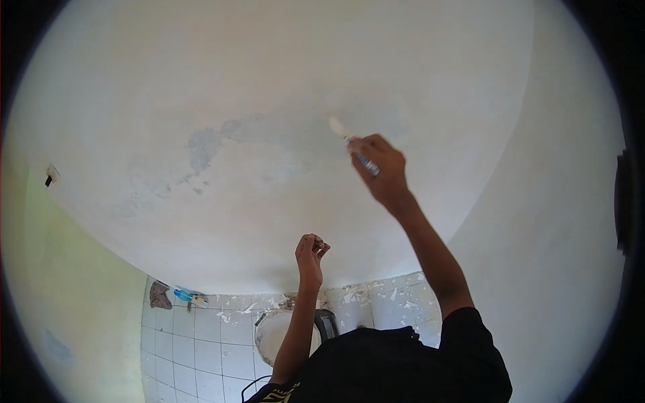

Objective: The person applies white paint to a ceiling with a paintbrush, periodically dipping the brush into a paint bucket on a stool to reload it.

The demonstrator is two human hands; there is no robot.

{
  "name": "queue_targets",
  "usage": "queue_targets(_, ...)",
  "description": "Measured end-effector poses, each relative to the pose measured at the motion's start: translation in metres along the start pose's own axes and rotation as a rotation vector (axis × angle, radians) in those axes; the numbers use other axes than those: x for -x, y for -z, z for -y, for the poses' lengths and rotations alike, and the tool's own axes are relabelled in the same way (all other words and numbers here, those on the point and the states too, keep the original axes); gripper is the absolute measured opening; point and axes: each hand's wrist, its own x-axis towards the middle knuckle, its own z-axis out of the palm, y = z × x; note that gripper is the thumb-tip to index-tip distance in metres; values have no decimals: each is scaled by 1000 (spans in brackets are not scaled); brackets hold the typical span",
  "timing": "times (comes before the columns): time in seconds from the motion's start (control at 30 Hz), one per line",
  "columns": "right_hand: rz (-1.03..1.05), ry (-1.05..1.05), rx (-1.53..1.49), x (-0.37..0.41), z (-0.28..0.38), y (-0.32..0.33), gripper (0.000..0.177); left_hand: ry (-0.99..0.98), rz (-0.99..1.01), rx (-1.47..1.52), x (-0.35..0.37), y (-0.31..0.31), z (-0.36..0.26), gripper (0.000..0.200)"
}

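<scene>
Pinching the blurred brush [338, 127] in the right hand [383, 164], stroke lightly and evenly across the wall [282, 74]. In the curled left hand [310, 252], cannot tell whether pinching anything.

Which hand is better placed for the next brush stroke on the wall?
Right, most likely: the right hand grips the brush, its tip toward the wall. The left hand is lower, with no brush visible.

Matt wall [282, 154] (patchy), smooth floor tiles [207, 352]

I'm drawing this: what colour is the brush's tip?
The brush's tip looks creamy white, head view.
</scene>
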Motion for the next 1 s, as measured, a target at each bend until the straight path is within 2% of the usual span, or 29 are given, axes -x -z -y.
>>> queue_targets(0.1, -117, 108, 96, -16, -11, 16, 20, 20, 18, -18, 2, 3, 0, 18)
queue_targets(0.2, -144, 139, 213, -18, -9, 18, 23, 24, -13, -3, 2, 5, -2, 18)
queue_targets(0.3, -81, 171, 277, -3, -9, 1, 24, 14, -10, 12, 1, 5, 1, 17)
queue_targets(0.37, 39, 254, 291, 14, -13, -28, 24, 19, -1, 6, 0, 4, 3, 17)
queue_targets(0.47, 188, 264, 173, 30, 0, -55, 23, 39, 28, 12, 0, 2, 6, 17)
queue_targets(0.63, 116, 193, -61, -2, 6, -29, 28, 26, 24, 32, -3, -10, 6, 17)
queue_targets(0.7, 147, 168, 137, -27, 1, -11, 24, 30, 11, 33, -3, -9, 9, 17)
queue_targets(0.77, 53, 241, 180, -53, 2, 0, 24, 20, 21, 22, -5, -7, 10, 18)
queue_targets(0.8, -30, 345, 235, -62, 0, 1, 26, 18, 17, 26, -6, -5, 10, 18)
queue_targets(0.9, -89, 425, 342, -69, 3, 2, 24, 15, 6, 39, -6, -3, 11, 18)
queue_targets(1.0, 25, 405, 299, -53, 8, -19, 21, 27, 0, 25, -5, 0, 11, 18)
